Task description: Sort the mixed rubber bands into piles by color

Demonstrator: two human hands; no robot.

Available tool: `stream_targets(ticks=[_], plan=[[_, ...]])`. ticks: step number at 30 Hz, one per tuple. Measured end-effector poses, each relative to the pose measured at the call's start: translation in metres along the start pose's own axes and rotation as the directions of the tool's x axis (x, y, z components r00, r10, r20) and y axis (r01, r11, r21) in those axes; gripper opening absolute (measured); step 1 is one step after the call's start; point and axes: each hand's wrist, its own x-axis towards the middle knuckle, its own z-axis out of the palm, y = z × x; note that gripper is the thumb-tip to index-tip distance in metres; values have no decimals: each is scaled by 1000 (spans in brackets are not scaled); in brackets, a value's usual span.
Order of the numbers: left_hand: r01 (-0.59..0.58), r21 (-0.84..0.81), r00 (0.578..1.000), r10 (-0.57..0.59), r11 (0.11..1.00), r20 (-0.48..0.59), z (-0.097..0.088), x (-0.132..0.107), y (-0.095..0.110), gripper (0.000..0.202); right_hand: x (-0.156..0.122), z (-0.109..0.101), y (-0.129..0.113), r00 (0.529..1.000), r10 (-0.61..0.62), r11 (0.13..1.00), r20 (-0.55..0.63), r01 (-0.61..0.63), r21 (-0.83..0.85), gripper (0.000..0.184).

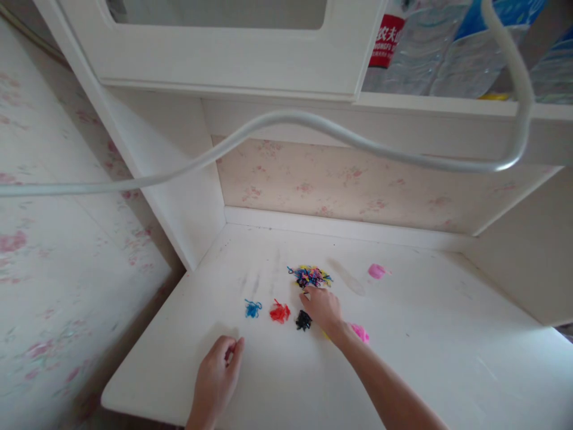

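Note:
A pile of small mixed-colour rubber bands (312, 275) lies on the white desktop (425, 358). My right hand (323, 306) is at its near edge, thumb and fingers pinched on what looks like a black rubber band (307, 293). Sorted by colour, smaller heaps sit nearer me: blue bands (253, 309), red bands (280, 312) and black bands (303, 321). Pink bands (360, 332) and a bit of yellow (326, 335) show partly behind my right wrist. My left hand (218, 371) rests at the front left, fingers curled closed; whatever they may hold is hidden.
A pink clump (377, 271) lies farther back on the right. A pale cable (286, 117) crosses the upper view in front of the cabinet (224, 65). Water bottles (421, 54) stand on the upper right shelf. Side panels and a papered wall bound the desk.

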Motion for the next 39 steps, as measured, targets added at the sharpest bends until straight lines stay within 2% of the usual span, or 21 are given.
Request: stream_targets(ticks=[9, 18, 24, 30, 35, 39], plan=[[-6, 8, 1000, 6, 1000, -15, 0, 5, -1, 37, 8, 7, -1, 1000, 9, 998, -18, -10, -57, 36], [-3, 18, 1000, 3, 1000, -12, -2, 4, 0, 35, -3, 0, 23, 996, 30, 997, -87, -24, 72, 43], [-24, 49, 1000, 25, 998, -9, -1, 3, -1, 34, -31, -6, 48, 989, 48, 980, -140, -20, 196, 46], [-51, 84, 999, 52, 995, -9, 1, 3, 0, 32, -71, 6, 71, 980, 70, 945, -188, -5, 328, 44], [-58, 146, 998, 57, 988, 11, 2, 2, 3, 31, -84, 20, 78, 982, 57, 963, -180, -7, 270, 40], [-75, 152, 997, 74, 986, 13, 3, 0, 1, 32, -87, 21, 81, 987, 76, 981, -142, -48, 189, 37]])
